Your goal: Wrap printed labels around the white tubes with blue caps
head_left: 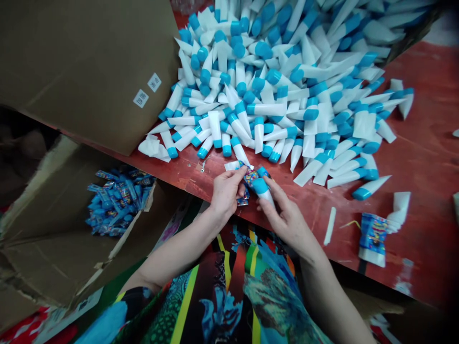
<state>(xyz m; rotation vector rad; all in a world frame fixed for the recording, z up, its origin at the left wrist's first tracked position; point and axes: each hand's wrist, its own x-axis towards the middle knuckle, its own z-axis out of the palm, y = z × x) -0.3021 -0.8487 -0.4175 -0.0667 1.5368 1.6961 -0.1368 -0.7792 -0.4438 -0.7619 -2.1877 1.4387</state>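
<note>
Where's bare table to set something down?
Red tabletop shows right of the blue-tipped white cones, above the printed packet, and as a strip between cones and left hand. Crowded: the cone pile, and around the right hand.

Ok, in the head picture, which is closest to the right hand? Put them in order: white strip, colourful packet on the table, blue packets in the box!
From the right hand:
1. White strip, on the red table, just to its right.
2. Colourful packet, farther right on the table.
3. Blue packets, in the cardboard box, far left.

Two hands (225, 193) (289, 224), one open carton (53, 248), over a hundred blue-capped tubes (265, 110).
</note>
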